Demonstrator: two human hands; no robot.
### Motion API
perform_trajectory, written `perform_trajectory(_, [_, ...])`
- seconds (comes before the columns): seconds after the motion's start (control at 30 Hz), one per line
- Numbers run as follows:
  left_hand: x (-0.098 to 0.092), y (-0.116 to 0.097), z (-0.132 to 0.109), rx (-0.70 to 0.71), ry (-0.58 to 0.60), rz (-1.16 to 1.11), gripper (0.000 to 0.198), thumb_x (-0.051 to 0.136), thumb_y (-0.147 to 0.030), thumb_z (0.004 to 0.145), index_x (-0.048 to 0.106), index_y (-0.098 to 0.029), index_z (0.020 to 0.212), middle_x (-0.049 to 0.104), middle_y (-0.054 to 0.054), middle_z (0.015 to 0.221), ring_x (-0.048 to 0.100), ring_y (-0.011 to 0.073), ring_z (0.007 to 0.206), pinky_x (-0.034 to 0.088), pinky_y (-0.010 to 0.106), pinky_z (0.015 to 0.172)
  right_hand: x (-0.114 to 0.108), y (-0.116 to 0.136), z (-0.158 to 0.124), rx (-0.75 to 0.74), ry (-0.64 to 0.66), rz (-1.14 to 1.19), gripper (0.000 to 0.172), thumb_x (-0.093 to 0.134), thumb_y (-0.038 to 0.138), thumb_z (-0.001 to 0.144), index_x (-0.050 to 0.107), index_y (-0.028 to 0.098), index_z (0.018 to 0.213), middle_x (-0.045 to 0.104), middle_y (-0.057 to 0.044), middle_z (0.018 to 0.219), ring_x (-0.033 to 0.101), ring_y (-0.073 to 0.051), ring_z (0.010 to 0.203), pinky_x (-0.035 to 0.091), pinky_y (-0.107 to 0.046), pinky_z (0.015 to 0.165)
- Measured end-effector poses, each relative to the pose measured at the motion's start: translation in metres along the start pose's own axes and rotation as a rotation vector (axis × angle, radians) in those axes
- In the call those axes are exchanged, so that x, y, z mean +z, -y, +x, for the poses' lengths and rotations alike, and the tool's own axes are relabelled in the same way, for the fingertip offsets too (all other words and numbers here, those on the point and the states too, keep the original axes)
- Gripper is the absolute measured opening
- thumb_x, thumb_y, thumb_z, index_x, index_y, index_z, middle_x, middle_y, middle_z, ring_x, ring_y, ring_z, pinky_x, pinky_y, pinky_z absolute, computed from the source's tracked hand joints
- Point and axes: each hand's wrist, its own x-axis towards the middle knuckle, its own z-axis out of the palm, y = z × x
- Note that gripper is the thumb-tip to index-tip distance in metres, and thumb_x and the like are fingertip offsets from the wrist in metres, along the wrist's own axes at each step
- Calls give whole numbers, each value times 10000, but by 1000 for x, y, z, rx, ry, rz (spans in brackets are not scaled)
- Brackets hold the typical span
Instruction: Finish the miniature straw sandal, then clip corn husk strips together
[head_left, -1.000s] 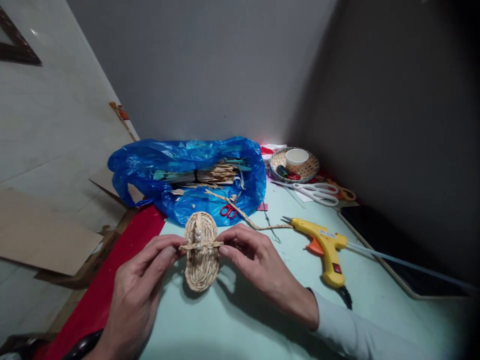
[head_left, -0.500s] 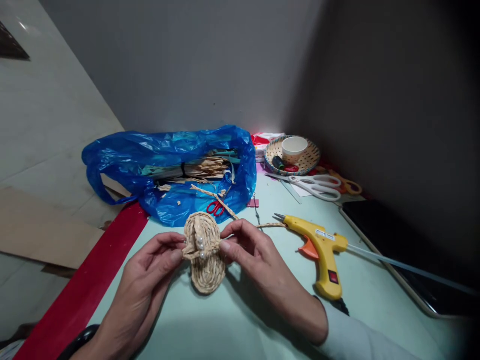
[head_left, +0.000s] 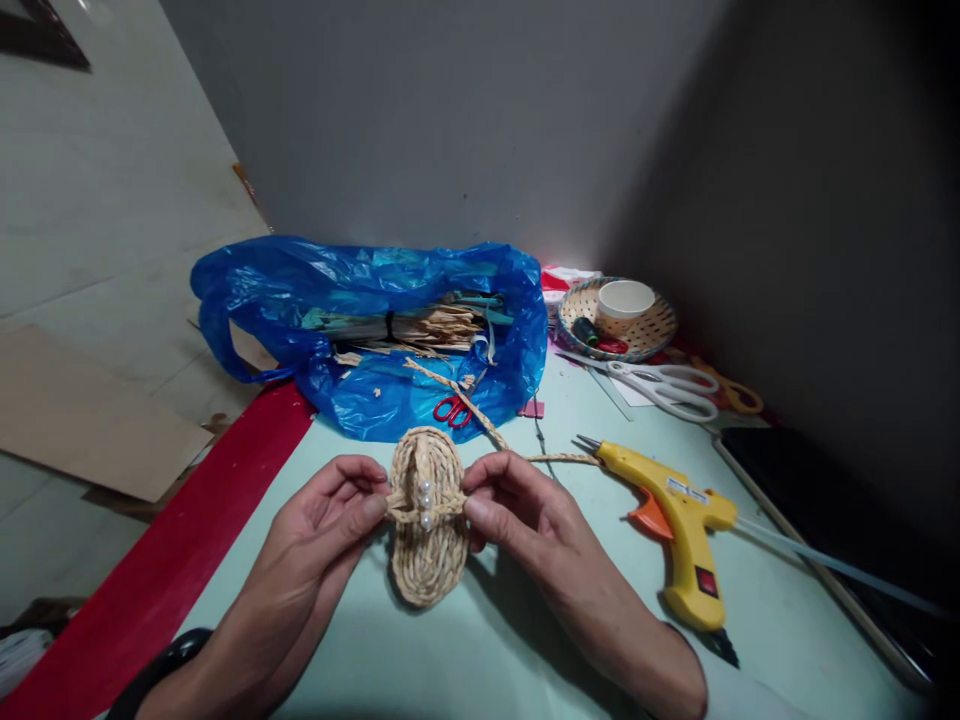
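A small woven straw slipper (head_left: 429,570) stands between my hands, its sole made of coiled braid. Braided straps cross its middle, with a row of 3 white pearl beads (head_left: 427,505) on them. My left hand (head_left: 322,545) pinches the strap's left end between thumb and fingers. On the other side, my right hand (head_left: 529,520) grips the strap's right end the same way. Beyond my right hand a loose straw braid (head_left: 480,415) runs from the blue bag down to the table and toward the glue gun.
A yellow glue gun (head_left: 675,520) with a clear glue stick lies at right, beside a black tablet-like device (head_left: 795,480). Behind are white scissors (head_left: 667,385), a woven basket (head_left: 566,315) holding a white cup (head_left: 625,300), and a blue plastic bag (head_left: 360,400) with straw and red scissors (head_left: 452,410).
The view has shifted, so most things sit further right in the picture, the glue gun also lower. Both hands keep their hold on the slipper's strap, and the slipper looks slightly more upright.
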Motion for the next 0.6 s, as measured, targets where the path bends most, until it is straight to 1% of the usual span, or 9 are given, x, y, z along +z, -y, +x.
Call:
perform_trajectory(0.2, [1,0,1,-5,0,16,232,835,-193,713,665,-202,870,656,-3,833,619,145,855,540,205,795,1,1,-2,5,-10,-16,176,668,324,892,571,187,943,567,8,831,531,-146,762,421,-303,728])
perform_trajectory(0.37, [0,1,0,-55,-19,-14,255,826,-165,720,665,-206,914,638,-3,848,601,144,878,523,198,804,3,2,-1,2,-14,0,193,671,335,890,571,181,950,568,8,823,529,-142,759,424,-292,723])
perform_trajectory(0.5, [-1,1,-1,-73,-8,-43,238,815,-168,741,669,-206,925,629,-4,853,599,141,884,523,193,817,4,1,-1,4,-7,-2,219,673,359,898,564,179,959,567,8,815,529,-140,757,430,-287,725])
perform_trajectory(0.6, [-2,0,-2,-75,4,-60,213,809,-178,752,671,-209,912,626,-7,846,600,141,881,531,186,803,2,2,-3,-1,-6,-30,201,649,357,917,562,182,965,570,4,834,535,-139,770,432,-289,737])
